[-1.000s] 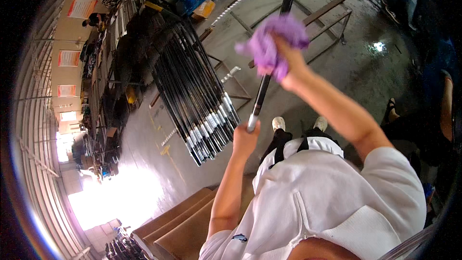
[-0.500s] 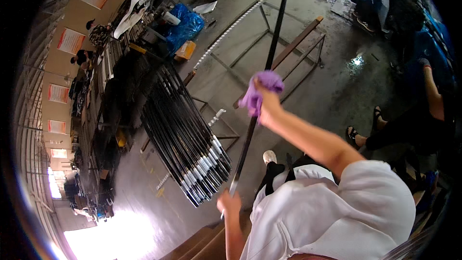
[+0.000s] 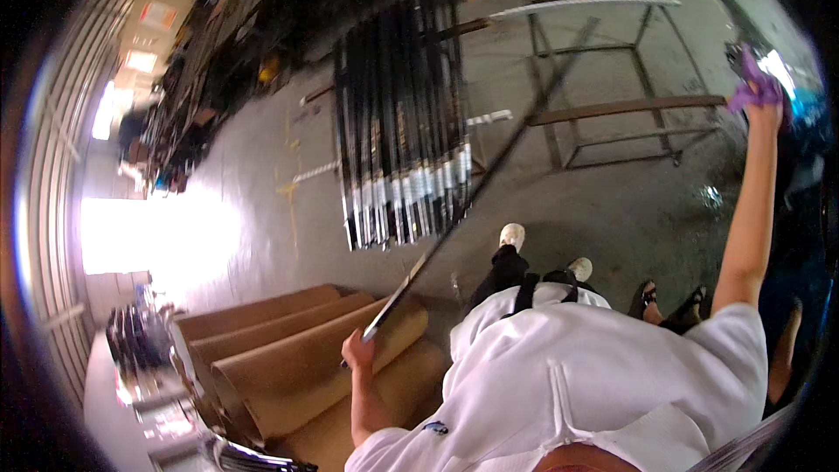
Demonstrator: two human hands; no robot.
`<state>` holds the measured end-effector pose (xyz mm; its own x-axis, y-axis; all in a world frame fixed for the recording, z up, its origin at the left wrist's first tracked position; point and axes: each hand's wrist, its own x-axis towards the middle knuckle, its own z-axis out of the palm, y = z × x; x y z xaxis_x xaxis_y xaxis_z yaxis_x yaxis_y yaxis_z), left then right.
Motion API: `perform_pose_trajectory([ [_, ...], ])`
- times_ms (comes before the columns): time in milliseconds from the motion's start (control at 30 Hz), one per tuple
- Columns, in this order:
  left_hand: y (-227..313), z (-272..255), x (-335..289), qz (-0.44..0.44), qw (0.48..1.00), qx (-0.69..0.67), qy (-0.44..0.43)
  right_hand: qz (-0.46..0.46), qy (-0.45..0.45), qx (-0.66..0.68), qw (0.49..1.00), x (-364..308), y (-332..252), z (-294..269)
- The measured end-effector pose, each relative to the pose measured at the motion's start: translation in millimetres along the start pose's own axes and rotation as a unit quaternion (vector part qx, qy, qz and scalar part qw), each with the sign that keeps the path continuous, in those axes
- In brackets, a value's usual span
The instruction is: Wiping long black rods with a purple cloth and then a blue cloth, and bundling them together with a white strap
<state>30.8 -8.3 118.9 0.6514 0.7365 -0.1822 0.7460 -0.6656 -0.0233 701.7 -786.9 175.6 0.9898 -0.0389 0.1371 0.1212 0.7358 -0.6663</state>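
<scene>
My left hand (image 3: 358,350) grips the pale lower end of a long black pole (image 3: 495,168). The pole slants up and to the right, and its far end is blurred. My right arm is stretched far out to the right. In my right hand (image 3: 766,108) is a crumpled purple cloth (image 3: 750,79), well apart from the pole. Left of the pole, a row of similar black poles (image 3: 402,114) with whitish and silver near ends lies side by side on a support.
A metal frame stand (image 3: 638,107) stands beyond the pole. Large brown rolls (image 3: 297,358) lie at the lower left. A dark, cluttered bench (image 3: 253,17) runs along the left. Another person's sandalled feet (image 3: 647,293) are at the right, near my white shoe (image 3: 512,236).
My right hand has moved off the pole to the far right with the cloth. The pole leans further right, and my left hand appears further left. The view has turned.
</scene>
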Motion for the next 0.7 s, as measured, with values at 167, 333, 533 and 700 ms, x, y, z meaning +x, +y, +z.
perform_pose_trajectory([
  [167, 70, 32, 49, -0.119, 0.982, -0.143, -0.015, 0.094, 0.23, -0.063, 0.967, -122, 156, 76],
  [333, 117, 80, 145, -0.125, 0.968, -0.219, 0.009, 0.227, 0.31, -0.058, 0.922, -247, 264, 116],
  [533, 151, 105, 253, -0.158, 0.961, -0.209, -0.087, 0.266, 0.317, -0.11, 0.904, -302, 276, 131],
  [700, 168, 109, 292, -0.145, 0.946, -0.266, -0.113, 0.225, 0.415, -0.173, 0.864, -306, 267, 164],
])
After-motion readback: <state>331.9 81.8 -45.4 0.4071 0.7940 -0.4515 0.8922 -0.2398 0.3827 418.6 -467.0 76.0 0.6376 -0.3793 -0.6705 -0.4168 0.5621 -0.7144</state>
